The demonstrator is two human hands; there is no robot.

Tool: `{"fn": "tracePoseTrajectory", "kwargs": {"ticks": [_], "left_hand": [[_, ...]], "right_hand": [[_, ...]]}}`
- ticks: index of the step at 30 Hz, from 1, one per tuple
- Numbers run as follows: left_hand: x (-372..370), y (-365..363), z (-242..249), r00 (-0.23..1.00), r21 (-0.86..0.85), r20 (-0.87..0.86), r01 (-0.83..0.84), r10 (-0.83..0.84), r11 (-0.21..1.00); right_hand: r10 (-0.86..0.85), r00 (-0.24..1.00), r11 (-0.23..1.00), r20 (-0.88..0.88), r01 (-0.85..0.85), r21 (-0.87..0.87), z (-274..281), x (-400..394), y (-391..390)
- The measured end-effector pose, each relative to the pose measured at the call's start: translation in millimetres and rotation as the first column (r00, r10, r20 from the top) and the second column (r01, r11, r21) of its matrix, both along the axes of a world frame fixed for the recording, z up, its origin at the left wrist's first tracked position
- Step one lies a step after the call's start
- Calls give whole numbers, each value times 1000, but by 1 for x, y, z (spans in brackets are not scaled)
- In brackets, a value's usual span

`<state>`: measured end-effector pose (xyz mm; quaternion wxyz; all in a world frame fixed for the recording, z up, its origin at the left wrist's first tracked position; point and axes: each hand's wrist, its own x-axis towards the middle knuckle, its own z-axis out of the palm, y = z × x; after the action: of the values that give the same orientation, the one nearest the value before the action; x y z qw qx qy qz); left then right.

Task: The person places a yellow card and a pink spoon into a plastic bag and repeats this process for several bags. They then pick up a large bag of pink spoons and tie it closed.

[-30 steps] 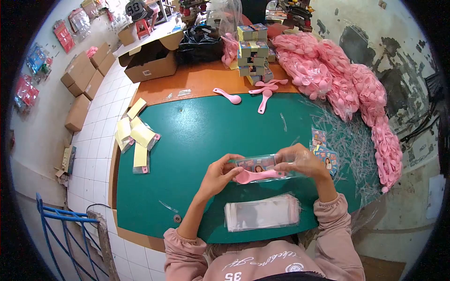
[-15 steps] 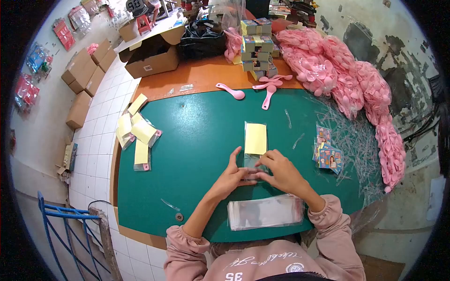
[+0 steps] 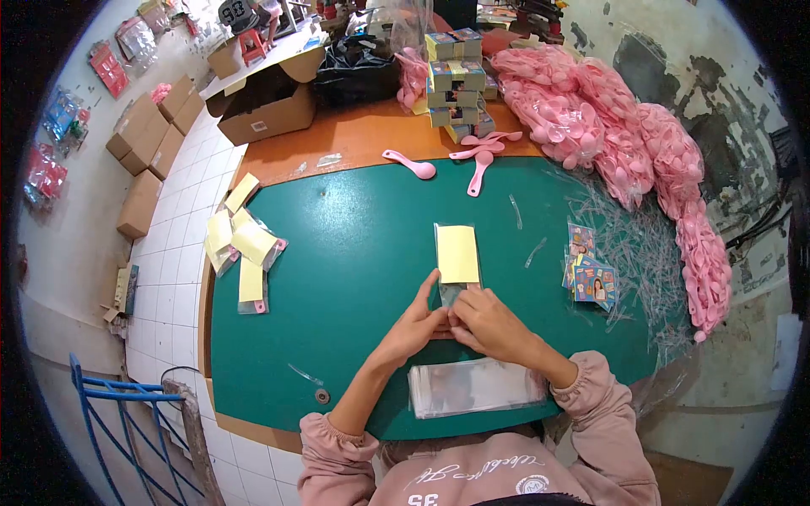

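Note:
A clear plastic bag (image 3: pixel 457 293) with a pale yellow card (image 3: pixel 456 254) in its upper part lies on the green table mat (image 3: pixel 337 270). At the bag's lower end my left hand (image 3: pixel 412 327) grips the edge, its thumb stretched up along the left side. My right hand (image 3: pixel 489 325) is curled over the same end, fingers pinched together there. The two hands meet and hide the bag's bottom edge. Just below them rests a stack of clear bags (image 3: pixel 479 389).
Filled bags with yellow cards (image 3: pixel 251 280) lie at the left. Pink spoons (image 3: pixel 411 165) sit at the back, near stacked card bundles (image 3: pixel 454 78). Bagged pink spoons (image 3: pixel 582 118) line the right, beside clear plastic strips (image 3: pixel 650 270) and printed cards (image 3: pixel 596 283).
My right hand has curled in closer to the left, covering more of the bag's lower end. The card stays in the bag. The whole view has shifted slightly.

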<state>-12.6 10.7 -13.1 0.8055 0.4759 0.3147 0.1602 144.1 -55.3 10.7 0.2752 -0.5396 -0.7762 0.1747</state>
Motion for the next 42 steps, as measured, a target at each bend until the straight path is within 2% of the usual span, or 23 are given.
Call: {"fn": "tracePoseTrajectory", "kwargs": {"ticks": [3,5,6,8,10,11,12,13,15,17,19,21,25,27,28,29,30,32,34,35,37,40,42], "left_hand": [[1,0,-6,1000,98,6,7,-7,995],[2,1,-3,999,127,47,8,-14,992],[3,1,2,997,113,31,-69,66,991],[3,3,5,989,100,16,-150,149,984],[0,5,4,999,70,34,-13,10,997],[3,4,10,1000,86,24,-2,0,996],[3,3,10,1000,86,26,3,-6,996],[2,5,9,1000,78,6,9,-9,997],[1,7,8,1000,74,-11,10,-10,997],[2,7,5,1000,69,-28,16,-14,997],[3,4,9,1000,58,-11,11,-11,998],[4,4,11,1000,48,1,11,-11,999],[-7,8,20,997,-10,36,68,-68,998],[-7,13,23,994,-29,35,109,-108,994],[-7,15,21,982,262,-154,146,-108,954],[-7,15,19,941,515,-334,225,-49,827],[-5,12,20,940,507,-338,225,-49,832],[1,8,22,961,645,-275,191,-8,740],[2,8,12,968,668,-250,147,33,729],[3,8,8,973,695,-217,99,76,712],[5,7,5,971,698,-208,62,118,713],[6,4,6,960,715,-206,16,188,699],[7,2,8,954,726,-210,5,215,688]], "right_hand": [[85,996,996,19,-85,18,6,5,1],[231,946,958,-228,-262,-117,11,20,5],[227,947,959,-229,-258,-114,21,28,5],[196,835,869,-514,-390,-303,48,53,4],[160,870,908,-467,-315,-276,52,105,14],[-107,938,958,-329,9,-286,55,134,21],[-380,905,911,-190,331,-246,61,149,26],[-381,906,912,-186,334,-239,58,151,25],[-516,856,854,16,514,78,53,144,17],[-667,728,715,159,566,410,46,131,5],[-283,957,953,68,272,135,39,74,-1],[-197,973,968,-116,175,-179,25,34,-10],[-237,949,971,-209,228,-66,-9,29,2],[-244,897,965,-369,187,-184,-4,34,1],[-251,860,958,-444,154,-242,-4,36,0],[-250,860,957,-444,151,-248,-5,38,0],[-235,847,960,-476,126,-251,-7,40,0],[-223,830,960,-511,98,-261,-12,43,-1],[-292,765,914,-575,46,-403,-16,47,0],[-295,763,912,-575,46,-407,-19,47,-1],[-339,541,868,-769,-135,-478,-23,47,0],[-466,467,829,-751,-64,-555,-18,44,0],[-480,483,830,-732,-21,-558,-22,41,0]]}}
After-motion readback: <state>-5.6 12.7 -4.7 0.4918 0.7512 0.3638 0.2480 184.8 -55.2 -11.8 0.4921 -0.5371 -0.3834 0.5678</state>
